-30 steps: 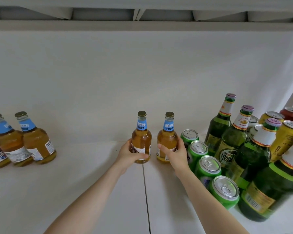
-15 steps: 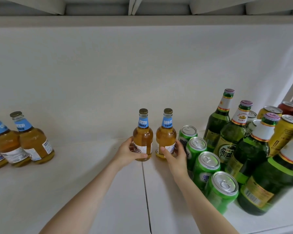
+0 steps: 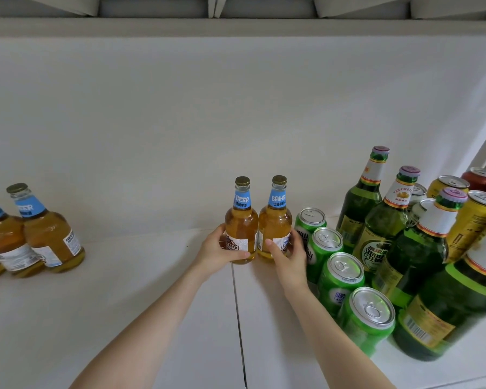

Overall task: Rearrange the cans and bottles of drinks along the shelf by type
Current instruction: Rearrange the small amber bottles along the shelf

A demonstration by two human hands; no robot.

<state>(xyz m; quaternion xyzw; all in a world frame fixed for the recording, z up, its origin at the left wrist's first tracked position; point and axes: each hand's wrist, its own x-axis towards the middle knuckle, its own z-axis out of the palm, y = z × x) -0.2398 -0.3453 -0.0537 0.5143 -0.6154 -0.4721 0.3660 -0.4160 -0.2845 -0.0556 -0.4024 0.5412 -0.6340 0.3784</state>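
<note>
— Where are the hands?

— Both are at the middle of the white shelf, each on a small amber bottle. The left hand grips the left amber bottle low on its body, with the thumb across the front of the label and the other fingers curled behind the glass. The right hand holds the right amber bottle the same way: the thumb is on the label and the fingers are wrapped round the right side.

— How do the two bottles stand?

— Upright and side by side, with their bodies touching or very nearly so. Each has a blue neck label and a gold cap. Their bases are down at the shelf, at the far end of the seam between two boards. I cannot tell whether they rest on it or are lifted a little.

— What is next to them?

— Just to the right, four green cans run in a slanting row from back to front, and the rearmost one is just beside the right hand's fingers. Right of those stand four tall green bottles with white and red neck labels, in a similar slanting row. Behind them, at the far right, are two yellow cans, a red can and a couple of pale cans, which are mostly hidden.

— And to the left?

— Well apart, at the left edge, are other amber bottles of the same kind, standing pressed close together. One is in full view and the rest are cut off by the edge.
</note>
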